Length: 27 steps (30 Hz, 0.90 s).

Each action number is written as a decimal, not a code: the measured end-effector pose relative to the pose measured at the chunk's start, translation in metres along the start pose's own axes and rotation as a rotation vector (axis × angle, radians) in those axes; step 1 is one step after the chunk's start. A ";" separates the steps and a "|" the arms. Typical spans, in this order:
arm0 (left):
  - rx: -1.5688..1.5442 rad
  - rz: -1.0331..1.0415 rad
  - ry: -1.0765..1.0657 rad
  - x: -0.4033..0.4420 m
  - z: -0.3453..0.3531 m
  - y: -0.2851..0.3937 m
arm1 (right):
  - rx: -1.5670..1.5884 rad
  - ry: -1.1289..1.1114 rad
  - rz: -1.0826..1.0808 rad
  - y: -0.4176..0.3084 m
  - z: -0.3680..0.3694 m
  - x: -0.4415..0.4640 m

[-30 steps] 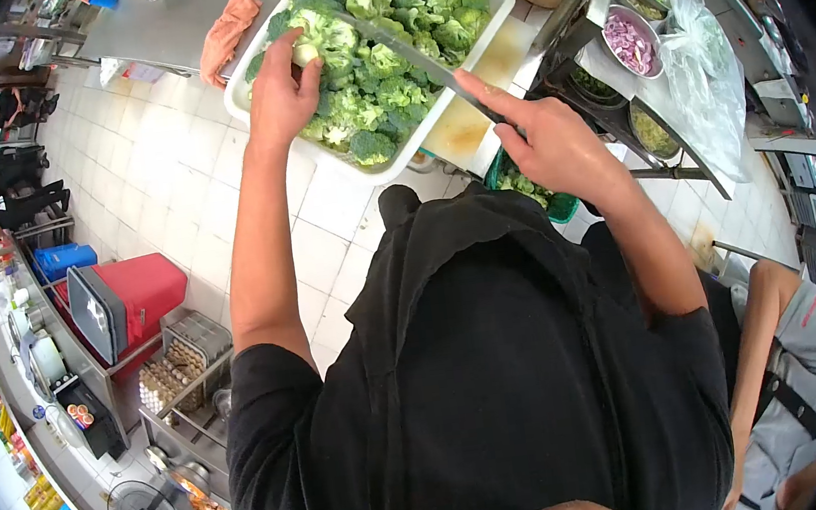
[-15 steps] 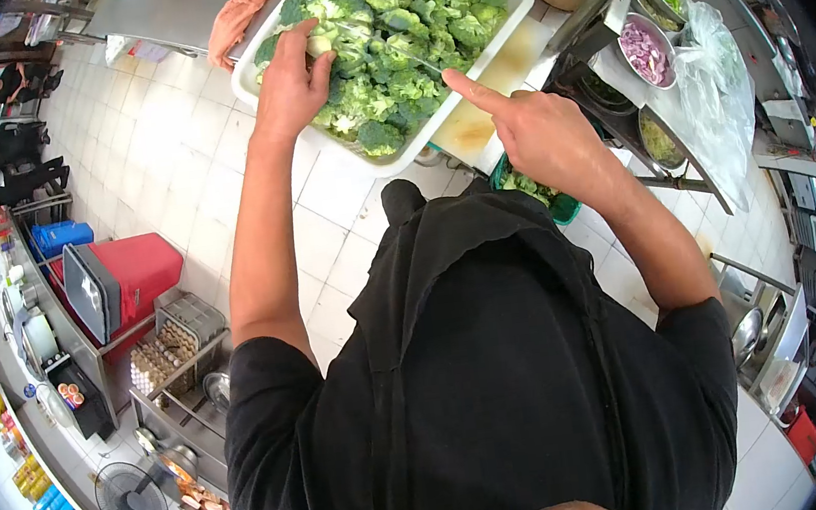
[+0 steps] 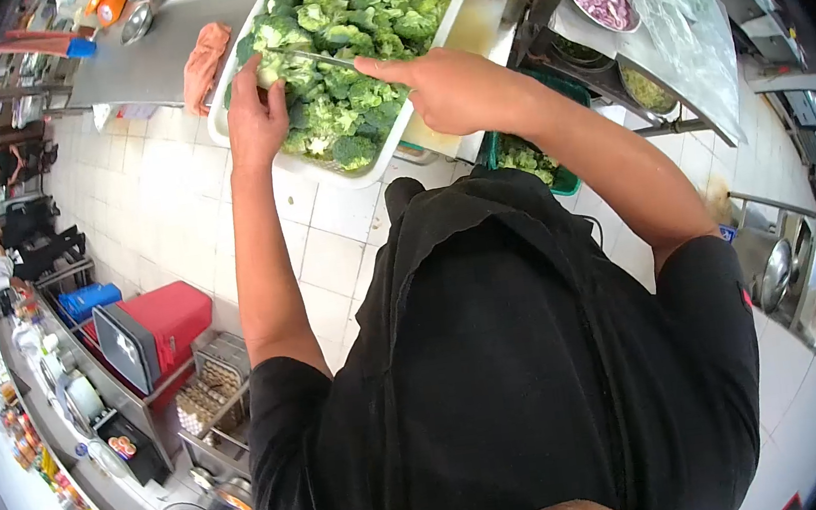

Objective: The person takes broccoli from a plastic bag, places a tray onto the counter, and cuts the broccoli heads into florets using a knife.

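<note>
Cutting a piece in the air over a full tray (image 3: 356,177) seems to call for short, light strokes, with the blade angled away from the left thumb. The left hand (image 3: 258,126) sits over the tray's near-left edge, its thumb and fingers curled round a pale piece (image 3: 272,67) of broccoli and parted by little more than its width, so the grip looks like a pinch rather than a fist. The knife (image 3: 325,60) reaches across the broccoli (image 3: 350,95) towards that piece, its tip close to the left fingers; whether the edge touches the stem is too small to tell. Those fingertips would be safer tucked back behind the cut, I'd judge, and a loose wrist should stop the blade running on once it is through. The right hand (image 3: 464,87) is wrapped firmly round the knife's handle, which it hides, and the forefinger lies stretched along the back of the blade — a good hold for fine steering, though less so for force. The broccoli fills the white tray in front of the person — cut heads heaped right up to its walls — and more greens lie in a green basket (image 3: 569,179) below the right forearm.
</note>
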State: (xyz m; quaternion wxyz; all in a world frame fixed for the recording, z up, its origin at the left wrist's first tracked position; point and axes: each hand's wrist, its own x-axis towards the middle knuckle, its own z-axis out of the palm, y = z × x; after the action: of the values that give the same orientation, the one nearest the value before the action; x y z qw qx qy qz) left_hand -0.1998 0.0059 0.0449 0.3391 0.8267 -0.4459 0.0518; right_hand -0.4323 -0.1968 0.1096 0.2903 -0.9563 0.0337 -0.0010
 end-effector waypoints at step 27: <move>-1.146 -0.672 0.346 0.011 -0.009 -0.035 | 0.680 0.189 0.358 0.024 0.001 -0.088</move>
State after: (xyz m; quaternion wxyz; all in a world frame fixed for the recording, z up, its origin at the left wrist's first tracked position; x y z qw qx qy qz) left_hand -0.1644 0.0168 0.0376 0.7870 0.5901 -0.0619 -0.1691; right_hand -0.5217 -0.2105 0.0974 0.5816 -0.7803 0.2245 -0.0496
